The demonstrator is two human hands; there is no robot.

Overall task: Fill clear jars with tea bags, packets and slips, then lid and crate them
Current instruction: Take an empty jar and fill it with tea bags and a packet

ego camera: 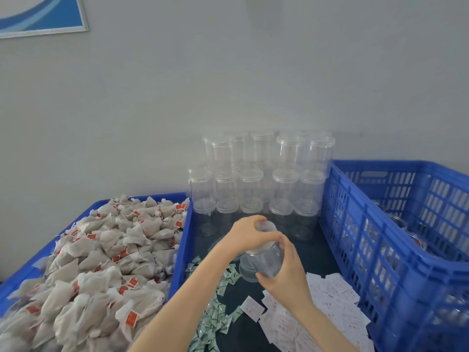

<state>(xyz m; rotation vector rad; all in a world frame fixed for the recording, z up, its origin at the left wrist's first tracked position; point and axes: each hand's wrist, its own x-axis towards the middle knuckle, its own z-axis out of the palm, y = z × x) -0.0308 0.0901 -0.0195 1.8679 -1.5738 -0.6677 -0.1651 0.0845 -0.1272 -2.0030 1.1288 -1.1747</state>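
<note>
The right hand curls around the body of a clear jar, held tilted above the dark table. The left hand pinches the lid at the jar's far, top end. The tea bags lie to the left, nearer the left hand.

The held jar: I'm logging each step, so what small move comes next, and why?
Probably lift the lid clear with the left hand: the jar in the right hand looks empty, so it likely needs opening before tea bags go in.
</note>
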